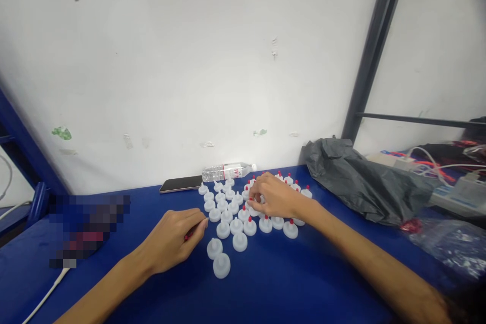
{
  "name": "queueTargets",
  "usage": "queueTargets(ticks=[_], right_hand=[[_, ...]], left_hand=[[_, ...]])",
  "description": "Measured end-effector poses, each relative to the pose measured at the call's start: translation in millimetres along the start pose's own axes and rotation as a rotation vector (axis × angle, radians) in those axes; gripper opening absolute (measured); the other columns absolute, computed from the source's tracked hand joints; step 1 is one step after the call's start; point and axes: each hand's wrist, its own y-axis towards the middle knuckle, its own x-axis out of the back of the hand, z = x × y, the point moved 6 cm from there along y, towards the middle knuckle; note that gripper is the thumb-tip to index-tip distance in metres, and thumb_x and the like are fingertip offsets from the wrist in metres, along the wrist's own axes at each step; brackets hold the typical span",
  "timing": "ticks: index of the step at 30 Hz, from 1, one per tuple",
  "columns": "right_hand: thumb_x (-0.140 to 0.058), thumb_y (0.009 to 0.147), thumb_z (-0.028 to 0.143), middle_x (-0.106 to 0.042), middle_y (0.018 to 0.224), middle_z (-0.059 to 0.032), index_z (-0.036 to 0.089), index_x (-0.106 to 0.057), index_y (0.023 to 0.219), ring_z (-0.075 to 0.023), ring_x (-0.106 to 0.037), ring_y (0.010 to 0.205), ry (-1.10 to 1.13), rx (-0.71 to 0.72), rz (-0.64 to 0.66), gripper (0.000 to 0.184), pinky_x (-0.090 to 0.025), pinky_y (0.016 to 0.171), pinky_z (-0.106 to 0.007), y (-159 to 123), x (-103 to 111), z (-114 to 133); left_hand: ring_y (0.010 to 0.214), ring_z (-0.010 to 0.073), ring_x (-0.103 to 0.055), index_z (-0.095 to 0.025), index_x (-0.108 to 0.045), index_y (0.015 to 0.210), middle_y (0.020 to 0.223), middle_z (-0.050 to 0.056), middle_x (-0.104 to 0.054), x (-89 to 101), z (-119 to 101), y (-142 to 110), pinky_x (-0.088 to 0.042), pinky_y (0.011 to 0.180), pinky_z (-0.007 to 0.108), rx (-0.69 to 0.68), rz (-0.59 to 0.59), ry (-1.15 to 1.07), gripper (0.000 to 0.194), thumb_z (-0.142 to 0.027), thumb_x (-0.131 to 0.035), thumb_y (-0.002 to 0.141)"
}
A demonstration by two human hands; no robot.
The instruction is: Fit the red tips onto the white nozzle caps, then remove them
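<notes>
Head view, clock centre: we take the middle of the spread of caps on the blue table (243, 293), with 12 towards the white wall (228, 61).
Plain white caps (240, 241): mostly from 7 round to 11 o'clock, spouts up, two of them set a little apart at 7.
Red-tipped caps (290, 229): mostly from 12 through 3 to 5 o'clock, standing upright close together.
Our left hand (175, 240): at 8 o'clock, beside the plain caps, curled around small red tips (188, 236), thumb and index finger nearly meeting.
Our right hand (251, 201): reaches in from 4 o'clock over the caps, thumb and index finger pinching a red tip; its other fingers are bent.
Bottle (230, 170): between 11 and 12 o'clock, lying on its side along the wall, white lid towards 3.
Phone (181, 184): at 10 o'clock, flat, dark screen up, by the bottle's base.
Black plastic bag (360, 179): near 3 o'clock, crumpled.
Clear bag (451, 245): farther out, between 3 and 4 o'clock, contents too blurred to tell.
White cable (41, 301): between 8 and 9 o'clock, leading to a pixelated patch.
</notes>
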Motion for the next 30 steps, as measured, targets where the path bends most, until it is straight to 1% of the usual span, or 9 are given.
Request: queueTargets(ticks=[8,13,16,18,20,23,26,28,30], right_hand=[[-0.062,0.091,0.038,-0.070,0.065,-0.0012,0.020,-0.072,0.081,-0.0183,-0.064,0.069,-0.053,-0.024,0.040,0.023,-0.040,0.086,-0.036,1.3,-5.7,-5.6],[-0.062,0.092,0.039,-0.068,0.063,-0.0021,0.020,-0.072,0.085,-0.0189,-0.063,0.070,-0.100,-0.008,0.032,0.023,-0.039,0.088,-0.036,0.3,-5.1,-0.5],[-0.059,0.093,0.041,-0.068,0.064,-0.0030,0.019,-0.072,0.083,-0.0197,-0.062,0.071,-0.149,0.024,0.037,0.027,-0.040,0.088,-0.037,-0.1,-5.7,4.5],[-0.056,0.095,0.043,-0.068,0.066,-0.0035,0.019,-0.071,0.083,-0.0201,-0.063,0.073,-0.168,0.030,0.021,0.031,-0.040,0.088,-0.038,0.2,-4.1,6.7],[-0.050,0.098,0.045,-0.068,0.072,-0.0042,0.018,-0.070,0.088,-0.0201,-0.063,0.076,-0.159,0.018,-0.020,0.035,-0.040,0.088,-0.038,0.7,-0.3,8.0],[-0.042,0.101,0.043,-0.070,0.088,-0.0061,0.019,-0.069,0.098,-0.0207,-0.062,0.090,-0.107,0.020,-0.082,0.036,-0.042,0.089,-0.039,0.9,4.4,10.9],[-0.039,0.103,0.040,-0.069,0.107,-0.0067,0.021,-0.068,0.109,-0.0218,-0.059,0.106,-0.051,0.063,-0.092,0.035,-0.042,0.095,-0.041,0.4,1.8,15.0],[-0.038,0.103,0.039,-0.067,0.117,-0.0067,0.024,-0.067,0.115,-0.0226,-0.057,0.114,-0.035,0.078,-0.085,0.035,-0.041,0.100,-0.043,-0.2,-2.8,15.9],[-0.035,0.104,0.040,-0.065,0.125,-0.0069,0.026,-0.064,0.123,-0.0242,-0.054,0.122,-0.029,0.071,-0.067,0.037,-0.038,0.105,-0.047,-0.9,-8.2,14.6]], left_hand=[[0.058,0.0137,-0.055,-0.020,-0.061,0.079,0.068,0.000,-0.060,0.7,0.8,0.8,-0.041,0.061,0.028,0.010,0.006,0.011,0.035,-0.027,-0.034,0.099],[0.058,0.0138,-0.056,-0.020,-0.062,0.080,0.069,0.000,-0.061,1.4,0.4,-0.2,-0.042,0.060,0.028,0.007,-0.001,0.011,0.034,-0.026,-0.034,0.099],[0.061,0.0139,-0.060,-0.021,-0.064,0.093,0.076,0.000,-0.067,3.9,0.6,-1.3,-0.044,0.062,0.028,-0.001,-0.048,-0.005,0.028,-0.025,-0.037,0.098],[0.063,0.0138,-0.063,-0.023,-0.063,0.105,0.083,0.000,-0.071,6.8,2.5,-2.6,-0.045,0.063,0.027,0.010,-0.109,-0.017,0.024,-0.024,-0.040,0.097],[0.066,0.0142,-0.064,-0.024,-0.061,0.112,0.087,0.000,-0.071,10.6,4.3,-4.0,-0.047,0.063,0.027,0.016,-0.184,-0.010,0.024,-0.023,-0.042,0.096],[0.079,0.0175,-0.065,-0.023,-0.060,0.111,0.093,0.004,-0.069,18.1,4.6,-5.2,-0.050,0.067,0.028,0.028,-0.295,0.048,0.023,-0.023,-0.043,0.096],[0.099,0.0235,-0.060,-0.022,-0.062,0.101,0.103,0.008,-0.066,25.4,5.6,-4.4,-0.052,0.080,0.035,0.085,-0.348,0.121,0.020,-0.027,-0.043,0.095],[0.115,0.0286,-0.054,-0.022,-0.063,0.105,0.117,0.010,-0.062,25.8,7.6,-3.5,-0.049,0.094,0.045,0.114,-0.315,0.178,0.023,-0.031,-0.045,0.094],[0.132,0.0343,-0.041,-0.025,-0.058,0.125,0.137,0.012,-0.051,21.2,12.5,-3.8,-0.040,0.106,0.055,0.139,-0.237,0.246,0.035,-0.037,-0.045,0.095]])
